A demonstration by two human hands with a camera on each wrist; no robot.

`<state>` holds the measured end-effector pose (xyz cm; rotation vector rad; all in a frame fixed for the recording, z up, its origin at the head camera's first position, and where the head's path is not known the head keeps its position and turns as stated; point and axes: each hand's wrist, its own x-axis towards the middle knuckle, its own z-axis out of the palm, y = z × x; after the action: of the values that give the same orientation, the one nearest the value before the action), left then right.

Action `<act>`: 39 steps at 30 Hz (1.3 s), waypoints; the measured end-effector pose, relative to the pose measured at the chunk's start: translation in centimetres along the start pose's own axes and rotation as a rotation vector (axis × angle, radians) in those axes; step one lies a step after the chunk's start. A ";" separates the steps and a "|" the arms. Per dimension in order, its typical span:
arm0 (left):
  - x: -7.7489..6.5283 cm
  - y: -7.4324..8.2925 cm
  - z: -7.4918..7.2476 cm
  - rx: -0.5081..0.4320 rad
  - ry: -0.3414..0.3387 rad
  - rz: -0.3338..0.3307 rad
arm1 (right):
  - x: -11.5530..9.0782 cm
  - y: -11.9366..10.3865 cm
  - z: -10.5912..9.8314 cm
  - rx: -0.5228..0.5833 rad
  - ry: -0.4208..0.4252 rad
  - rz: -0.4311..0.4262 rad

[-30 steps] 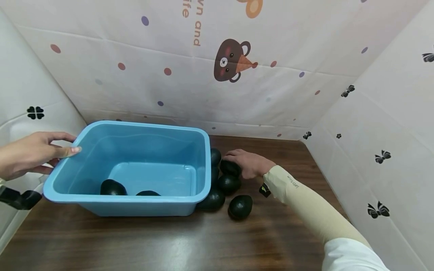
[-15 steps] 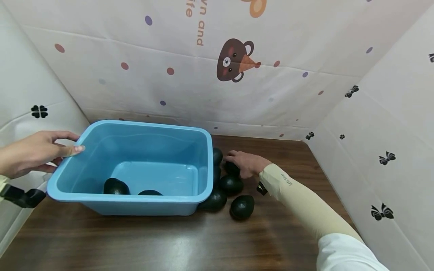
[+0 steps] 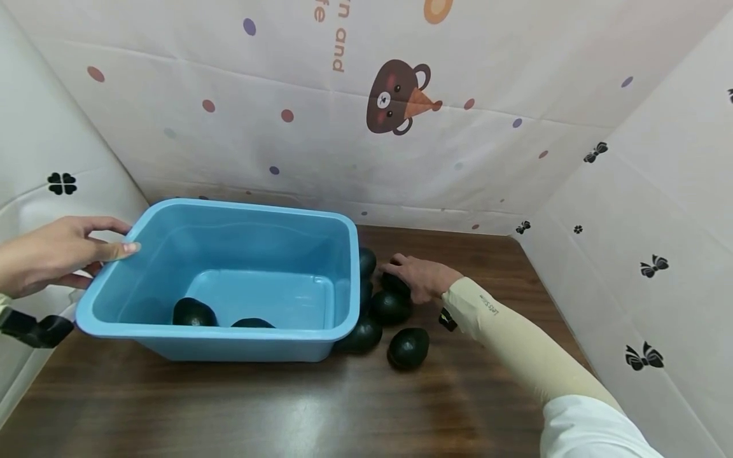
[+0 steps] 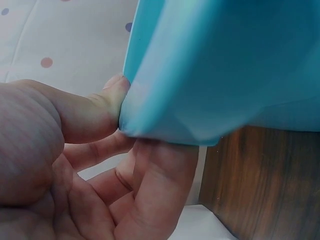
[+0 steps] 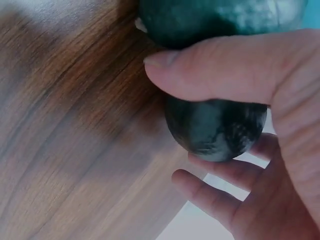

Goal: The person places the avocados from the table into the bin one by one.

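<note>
My left hand grips the left rim of a light blue plastic tub, thumb on top and fingers beneath. In the left wrist view the tub's corner sits between thumb and fingers. Inside the tub, a dark green avocado and part of another show by the near wall. My right hand holds an avocado at the tub's right side. The right wrist view has this avocado between the thumb and the curled fingers, beside a second avocado.
Several more avocados lie against the tub's right side, including one just in front of my right hand. Another avocado sits nearer on the brown wood-grain table. White printed walls enclose the back and both sides.
The head view has shifted slightly. Both hands keep nearly the same places, the left on the tub's rim and the right at the avocado.
</note>
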<state>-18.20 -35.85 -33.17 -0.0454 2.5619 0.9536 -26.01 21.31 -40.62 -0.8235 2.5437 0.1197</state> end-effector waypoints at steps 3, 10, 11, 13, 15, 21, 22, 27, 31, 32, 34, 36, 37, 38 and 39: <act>0.0 -0.2 0.0 -0.003 0.002 0.007 | -0.2 0.1 -0.2 -0.011 0.000 0.008; 0.0 -0.3 0.0 -0.006 0.008 0.018 | -0.8 0.3 -0.8 -0.043 0.017 -0.031; 0.0 -0.3 -0.1 -0.004 0.009 0.019 | -0.9 0.3 -0.9 -0.042 0.019 -0.035; 0.0 -0.2 -0.1 -0.001 0.013 0.021 | -1.1 0.3 -1.3 -0.035 0.026 -0.038; -0.1 -0.1 -0.1 0.003 0.016 0.021 | -1.4 0.1 -1.7 -0.036 0.034 -0.039; -0.2 0.1 -0.1 0.004 0.006 0.019 | -2.5 -0.6 -3.2 -0.041 0.038 -0.033; -0.2 0.2 -0.1 0.002 0.001 0.021 | -2.8 -0.7 -3.5 -0.041 0.039 -0.031; -0.2 0.1 -0.1 0.006 0.014 0.021 | -4.0 -1.5 -5.2 -0.032 0.066 -0.024; -0.1 -0.1 -0.1 0.006 0.012 0.024 | -4.9 -2.0 -6.6 -0.023 0.107 -0.035; 0.0 -0.1 -0.1 0.006 0.012 0.023 | -5.1 -2.2 -6.9 -0.018 0.115 -0.038; 0.1 -0.2 -0.1 0.004 0.011 0.024 | -5.5 -2.4 -7.5 -0.013 0.129 -0.046; 0.1 -0.2 -0.1 0.001 0.012 0.022 | -5.9 -2.6 -8.1 0.001 0.135 -0.053; 0.1 -0.2 -0.1 -0.002 0.010 0.023 | -6.1 -2.7 -8.4 0.006 0.137 -0.058; 0.1 -0.2 -0.1 -0.003 0.013 0.021 | -6.3 -2.8 -8.7 0.009 0.138 -0.062; 0.0 -0.2 -0.1 -0.006 0.010 0.021 | -6.5 -2.9 -9.0 0.013 0.136 -0.066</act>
<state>-18.21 -36.03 -33.22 -0.0250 2.5741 0.9708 -23.33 20.48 -29.52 -0.9383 2.6368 0.0264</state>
